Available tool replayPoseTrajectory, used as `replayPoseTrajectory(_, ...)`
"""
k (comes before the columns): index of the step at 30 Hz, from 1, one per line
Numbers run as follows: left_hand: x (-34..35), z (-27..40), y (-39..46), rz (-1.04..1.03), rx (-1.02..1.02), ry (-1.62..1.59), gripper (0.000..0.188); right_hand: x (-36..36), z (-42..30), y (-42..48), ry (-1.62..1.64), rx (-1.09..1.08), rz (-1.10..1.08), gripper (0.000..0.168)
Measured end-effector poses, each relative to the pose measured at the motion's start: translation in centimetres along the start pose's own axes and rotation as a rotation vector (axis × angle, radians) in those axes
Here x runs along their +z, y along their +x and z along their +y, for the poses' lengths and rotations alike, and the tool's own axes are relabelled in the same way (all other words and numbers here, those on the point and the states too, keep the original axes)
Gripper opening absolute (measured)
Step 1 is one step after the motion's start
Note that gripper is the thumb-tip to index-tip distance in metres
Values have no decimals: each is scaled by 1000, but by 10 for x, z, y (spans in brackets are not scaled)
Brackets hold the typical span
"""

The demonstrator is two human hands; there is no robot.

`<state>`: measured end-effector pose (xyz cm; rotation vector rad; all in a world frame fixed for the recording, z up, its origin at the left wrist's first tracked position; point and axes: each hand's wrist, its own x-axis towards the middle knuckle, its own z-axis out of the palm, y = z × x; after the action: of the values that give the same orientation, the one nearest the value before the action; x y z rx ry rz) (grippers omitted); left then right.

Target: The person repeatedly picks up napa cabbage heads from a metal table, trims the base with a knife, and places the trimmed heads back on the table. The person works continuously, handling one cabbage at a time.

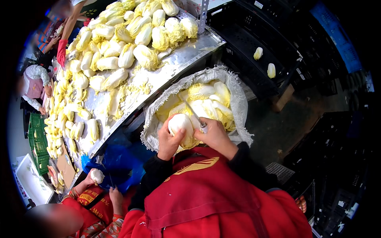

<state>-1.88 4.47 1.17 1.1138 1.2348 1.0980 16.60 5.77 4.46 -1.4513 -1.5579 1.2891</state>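
Close to my apron, my left hand (168, 137) grips a napa cabbage (182, 126) with its pale base end turned up. A knife (193, 110) is in my right hand (215, 135), its narrow blade pointing up and to the left. The fingers of that hand come close to the cabbage's right side; whether they touch it I cannot tell. Beneath both hands a white woven sack (239, 98) stands with its mouth spread, filled with cabbage leaves (205, 107) and trimmings.
A metal table (178, 64) on the left bears many heaped cabbages (114, 80). Black crates (247, 32) stand at upper right, one holding two small cabbages (271, 70). At lower left a co-worker's hand (89, 178) holds a cabbage beside a blue plastic bag (128, 163); other people stand across the table.
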Motion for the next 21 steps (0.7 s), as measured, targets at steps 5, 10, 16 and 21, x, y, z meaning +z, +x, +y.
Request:
replayPoseTrajectory(5, 12, -3, 10, -24, -25, 218, 53, 10, 26, 4, -82, 7, 116, 21)
replayPoseTrajectory(10, 22, -1, 11, 85, 41, 514, 52, 16, 23, 4, -199, -71, 181, 17)
replayPoseTrajectory(16, 24, 0, 16, 84, 64, 609, 53, 9, 33, 12, -203, -9, 156, 21)
replayPoseTrajectory(21, 12, 7, 13, -16, 69, 471, 53, 5, 34, 15, -181, -17, 133, 19)
